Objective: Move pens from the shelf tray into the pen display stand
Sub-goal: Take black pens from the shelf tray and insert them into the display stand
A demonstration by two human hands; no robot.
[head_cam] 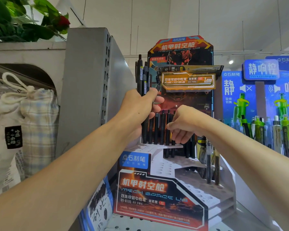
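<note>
In the head view, the left hand (pixel 140 104) grips a bundle of black pens (pixel 143 75) upright beside the pen display stand (pixel 158 189). The right hand (pixel 182 125), fingers curled, pinches a black pen (pixel 168 129) standing in the stand's top tier among a row of pens (pixel 154 129).

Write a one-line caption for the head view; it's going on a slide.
Left hand grips a bundle of pens while right hand seats one in the stand.
</note>
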